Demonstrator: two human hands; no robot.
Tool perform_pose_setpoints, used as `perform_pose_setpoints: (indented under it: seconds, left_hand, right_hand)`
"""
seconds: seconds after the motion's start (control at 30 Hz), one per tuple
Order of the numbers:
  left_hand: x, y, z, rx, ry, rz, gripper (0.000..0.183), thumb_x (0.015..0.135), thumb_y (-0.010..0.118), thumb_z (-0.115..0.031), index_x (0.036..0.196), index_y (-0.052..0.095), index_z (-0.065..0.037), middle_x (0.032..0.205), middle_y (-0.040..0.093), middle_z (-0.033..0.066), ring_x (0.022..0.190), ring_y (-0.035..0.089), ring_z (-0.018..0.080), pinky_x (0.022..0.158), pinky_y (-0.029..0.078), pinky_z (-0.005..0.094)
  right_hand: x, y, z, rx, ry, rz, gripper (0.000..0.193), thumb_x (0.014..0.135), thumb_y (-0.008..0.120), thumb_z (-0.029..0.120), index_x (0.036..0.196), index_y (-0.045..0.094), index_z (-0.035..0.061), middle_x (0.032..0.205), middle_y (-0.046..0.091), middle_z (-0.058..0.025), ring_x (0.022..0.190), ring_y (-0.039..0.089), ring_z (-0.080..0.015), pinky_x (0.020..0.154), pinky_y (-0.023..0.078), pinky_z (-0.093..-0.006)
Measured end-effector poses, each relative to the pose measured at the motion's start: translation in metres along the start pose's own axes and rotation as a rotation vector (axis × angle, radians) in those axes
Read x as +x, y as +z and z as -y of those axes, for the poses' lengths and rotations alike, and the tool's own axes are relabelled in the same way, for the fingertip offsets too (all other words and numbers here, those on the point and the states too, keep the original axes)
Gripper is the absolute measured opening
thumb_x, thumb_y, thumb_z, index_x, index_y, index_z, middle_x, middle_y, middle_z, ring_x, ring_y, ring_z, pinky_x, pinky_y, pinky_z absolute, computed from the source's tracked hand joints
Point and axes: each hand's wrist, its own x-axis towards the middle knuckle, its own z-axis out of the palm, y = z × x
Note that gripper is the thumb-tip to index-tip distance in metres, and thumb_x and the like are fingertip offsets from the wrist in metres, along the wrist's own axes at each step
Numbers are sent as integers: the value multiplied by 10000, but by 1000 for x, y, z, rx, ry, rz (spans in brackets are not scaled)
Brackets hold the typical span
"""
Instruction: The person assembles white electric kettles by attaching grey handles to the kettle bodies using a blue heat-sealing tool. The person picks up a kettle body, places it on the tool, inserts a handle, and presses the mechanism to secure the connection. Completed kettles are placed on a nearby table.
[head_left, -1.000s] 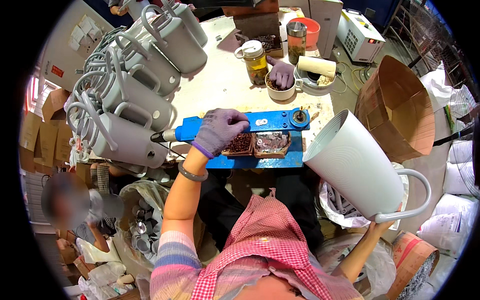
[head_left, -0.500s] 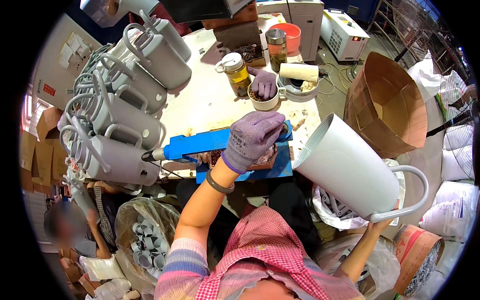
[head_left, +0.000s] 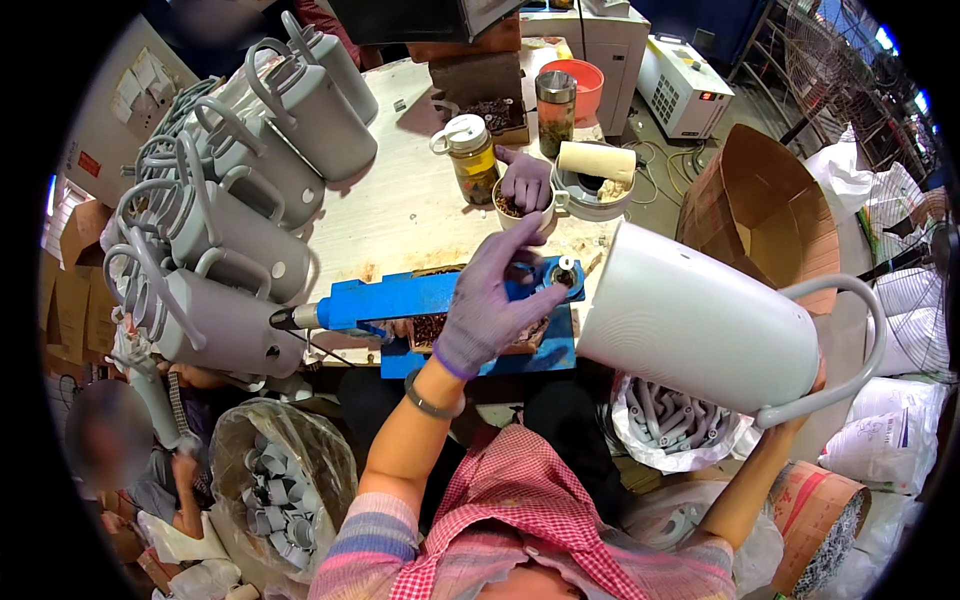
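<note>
At the counter (head_left: 390, 228), the left hand (head_left: 489, 313), fingers parted, appears engaged in placing a pale washer (head_left: 567, 262) on the blue fixture (head_left: 410, 298), while the right hand (head_left: 821, 379), closure not determinable, supports the grey can (head_left: 700, 315) just beside it, the next move likely calling for careful alignment.

A pale worktable (head_left: 405, 175) spans the upper middle. Grey floor (head_left: 652, 222) and a dark blue backdrop (head_left: 738, 25) show at upper right.
</note>
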Motion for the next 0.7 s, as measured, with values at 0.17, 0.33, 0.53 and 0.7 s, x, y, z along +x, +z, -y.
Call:
perform_pose_setpoints:
  seconds: [0.17, 0.33, 0.53, 0.7]
  left_hand:
    - [-47, 5, 6, -377, -255, 38, 412, 1015, 538, -176, 1364, 521, 42, 1050, 658, 78, 928, 586, 121, 821, 491, 267]
    - [-99, -18, 34, -176, -303, -343, 323, 1004, 552, -227, 1071, 653, 72, 868, 659, 35, 788, 582, 120, 728, 479, 262]
    - [-102, -66, 51, -232, -274, -750, 418, 962, 646, -359, 970, 663, 58, 868, 692, 46, 785, 611, 108, 718, 472, 265]
    - [-106, -72, 65, -188, -261, -788, 398, 967, 625, -357, 860, 623, 27, 728, 606, 4, 649, 489, 70, 597, 364, 244]
  right_hand:
    - [59, 6, -40, -569, -419, 112, 472, 1011, 436, 412, 1246, 547, 18, 1128, 637, -92, 1019, 617, -180, 883, 511, -307]
    - [59, 114, -69, -529, -252, 398, 481, 978, 405, 390, 1204, 526, -18, 1098, 588, -120, 1003, 564, -209, 916, 453, -326]
    - [10, 209, -119, -316, -123, 541, 459, 906, 487, 352, 1196, 514, -3, 1125, 544, -103, 1042, 503, -192, 959, 375, -304]
    - [-4, 211, -151, -218, -157, 568, 506, 898, 499, 407, 1200, 498, 2, 1184, 513, -131, 1117, 497, -218, 1002, 381, -354]
